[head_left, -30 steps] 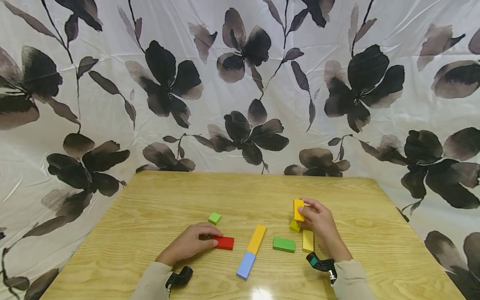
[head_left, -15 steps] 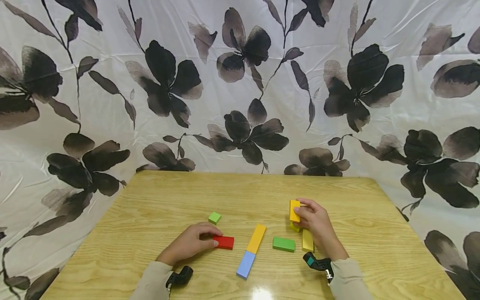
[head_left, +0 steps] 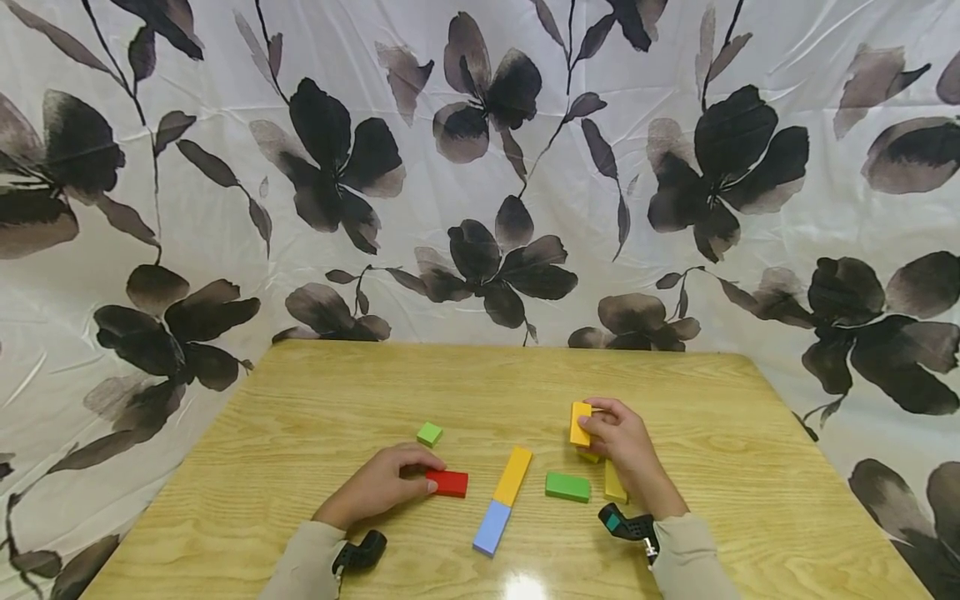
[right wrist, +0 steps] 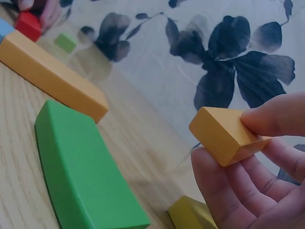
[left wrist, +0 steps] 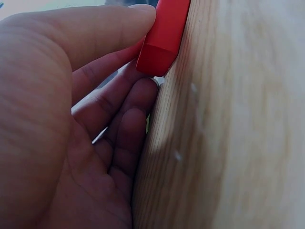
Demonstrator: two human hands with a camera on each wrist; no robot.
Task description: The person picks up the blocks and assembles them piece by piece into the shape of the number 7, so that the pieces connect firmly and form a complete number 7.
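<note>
My left hand (head_left: 384,486) pinches the left end of a red block (head_left: 452,483), which lies flat on the wooden table. In the left wrist view the thumb presses one face of the red block (left wrist: 164,36), with fingers behind it. Between thumb and fingers of my right hand (head_left: 630,450) is an orange block (head_left: 580,423), held up off the table. The right wrist view shows this orange block (right wrist: 228,133) clear of the surface. Below it, partly covered, sits a small yellow block (head_left: 589,457). A longer yellow block (head_left: 614,482) lies beside the right wrist, partly hidden.
Mid-table, another orange block (head_left: 513,475) and a blue block (head_left: 492,528) lie end to end in a slanted line. A green block (head_left: 567,487) is to their right. Behind the left hand lies a small light green block (head_left: 429,433). A floral cloth (head_left: 480,192) hangs behind the table.
My right hand has drifted left with the orange block, which now covers more of the small yellow block below. The left hand and the red block have stayed put.
</note>
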